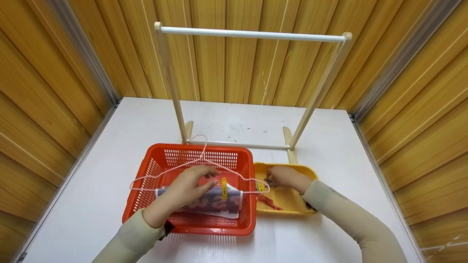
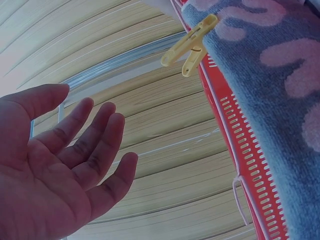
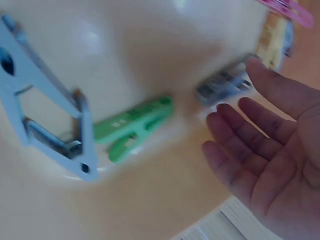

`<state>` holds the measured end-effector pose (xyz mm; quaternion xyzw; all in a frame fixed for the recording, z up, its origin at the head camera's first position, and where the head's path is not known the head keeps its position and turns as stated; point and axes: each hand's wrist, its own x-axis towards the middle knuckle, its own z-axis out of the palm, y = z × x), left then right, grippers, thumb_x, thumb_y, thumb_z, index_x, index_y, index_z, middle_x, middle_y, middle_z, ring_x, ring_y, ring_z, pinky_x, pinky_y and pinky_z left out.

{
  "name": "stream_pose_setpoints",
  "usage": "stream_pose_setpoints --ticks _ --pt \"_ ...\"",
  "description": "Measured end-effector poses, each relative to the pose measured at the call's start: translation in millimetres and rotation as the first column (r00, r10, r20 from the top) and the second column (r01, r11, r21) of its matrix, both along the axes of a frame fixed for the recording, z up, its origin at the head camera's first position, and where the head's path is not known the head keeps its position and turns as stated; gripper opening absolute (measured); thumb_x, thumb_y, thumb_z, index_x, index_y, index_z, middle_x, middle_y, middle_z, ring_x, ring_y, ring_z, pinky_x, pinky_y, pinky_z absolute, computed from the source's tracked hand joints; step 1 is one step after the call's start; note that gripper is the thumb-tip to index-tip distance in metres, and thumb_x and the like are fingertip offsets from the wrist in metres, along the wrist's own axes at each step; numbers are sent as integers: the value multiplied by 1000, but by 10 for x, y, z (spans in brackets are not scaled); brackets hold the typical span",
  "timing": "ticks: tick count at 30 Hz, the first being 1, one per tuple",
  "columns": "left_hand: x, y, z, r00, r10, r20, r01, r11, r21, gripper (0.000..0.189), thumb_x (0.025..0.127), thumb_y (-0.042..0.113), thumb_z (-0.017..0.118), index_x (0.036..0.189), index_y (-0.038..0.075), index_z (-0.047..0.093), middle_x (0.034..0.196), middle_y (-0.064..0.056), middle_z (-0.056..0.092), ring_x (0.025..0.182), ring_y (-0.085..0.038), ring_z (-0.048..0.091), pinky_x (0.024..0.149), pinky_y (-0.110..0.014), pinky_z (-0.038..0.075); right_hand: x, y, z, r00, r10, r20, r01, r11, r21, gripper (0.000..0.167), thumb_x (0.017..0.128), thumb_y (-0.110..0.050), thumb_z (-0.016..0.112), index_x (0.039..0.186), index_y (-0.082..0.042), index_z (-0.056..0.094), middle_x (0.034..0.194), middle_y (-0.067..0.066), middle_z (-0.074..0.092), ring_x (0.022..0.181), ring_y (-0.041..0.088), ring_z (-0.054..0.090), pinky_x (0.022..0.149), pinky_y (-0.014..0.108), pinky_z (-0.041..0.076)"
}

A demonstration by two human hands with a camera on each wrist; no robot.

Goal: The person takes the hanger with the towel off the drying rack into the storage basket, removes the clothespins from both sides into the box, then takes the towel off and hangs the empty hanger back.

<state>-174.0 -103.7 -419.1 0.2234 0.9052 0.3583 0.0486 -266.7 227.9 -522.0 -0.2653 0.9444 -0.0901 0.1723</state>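
Over the red basket [image 1: 204,231], my left hand [image 1: 188,184] is held with loosely bent fingers and nothing in them. Beside it, a yellow clothespin [image 1: 224,188] clips a blue-grey towel [image 2: 260,75] with pink shapes to a pink hanger [image 1: 223,168]. The towel hangs folded over the hanger's lower bar. Inside the yellow bin [image 1: 289,206], my right hand [image 1: 287,178] reaches down. In the right wrist view its thumb and fingertips are apart, around a grey clothespin [image 3: 225,85]; whether they touch it is unclear. A green clothespin [image 3: 135,127] and a light blue clothespin [image 3: 50,100] lie nearby.
A rack with wooden posts [image 1: 320,91] and a white top bar [image 1: 252,34] stands behind the basket and bin on the white table [image 1: 109,164]. Red clothespins [image 1: 268,201] lie in the bin's left part. Wood-patterned walls [image 1: 241,73] enclose the table.
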Motion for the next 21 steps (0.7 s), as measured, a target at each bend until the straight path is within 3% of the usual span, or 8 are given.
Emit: stream_pose_setpoints --ticks 6,14,21 --pt "-1 2 19 1000 -7 -13 7 1000 -17 27 94 22 74 119 11 71 117 -8 74 107 -27 67 99 -54 57 113 40 247 1000 -8 -4 8 999 -43 32 90 -12 76 115 5 67 112 23 73 101 37 68 93 52 56" --pt "-11 1 19 1000 -14 -20 14 1000 -21 27 94 19 74 119 10 71 118 -9 73 107 -28 67 98 -53 57 344 83 523 996 -66 -59 55 983 -177 31 94 -12 73 121 2 66 110 18 72 102 34 68 90 50 58" --pt "-31 19 23 1000 -28 1 28 999 -39 30 93 21 75 122 12 71 122 -11 72 110 -29 67 100 -54 57 587 84 652 976 -144 -160 85 941 -328 32 94 -11 72 123 2 65 115 18 72 103 35 68 93 52 58"
